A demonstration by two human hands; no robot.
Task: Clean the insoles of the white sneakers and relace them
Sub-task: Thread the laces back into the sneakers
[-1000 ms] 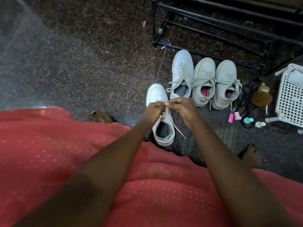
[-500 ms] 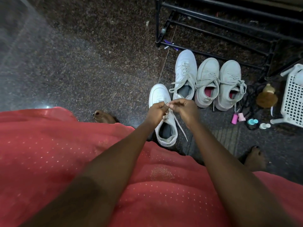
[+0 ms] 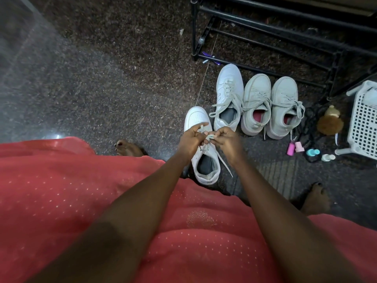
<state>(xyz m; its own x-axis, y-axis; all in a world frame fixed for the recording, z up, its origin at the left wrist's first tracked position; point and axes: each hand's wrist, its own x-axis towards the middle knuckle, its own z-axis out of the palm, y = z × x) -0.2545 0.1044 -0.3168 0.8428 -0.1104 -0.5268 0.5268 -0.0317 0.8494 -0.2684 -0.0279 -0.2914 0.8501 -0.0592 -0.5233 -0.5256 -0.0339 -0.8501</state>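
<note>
The step in hand looks like tying off the lacing: the near sneaker (image 3: 196, 119) stands on the floor (image 3: 122, 88) just ahead of the knees, dark insole (image 3: 205, 165) inside, and both hands work the lace (image 3: 210, 137) above its tongue. The left hand (image 3: 190, 138) pinches one strand with curled fingers and the right hand (image 3: 227, 137) pinches the other, the two nearly touching, while a loose end trails off the shoe's right side. Next, I judge, the strands need crossing and drawing snug into a bow with even pull; the second sneaker (image 3: 229, 92) beside it appears laced.
</note>
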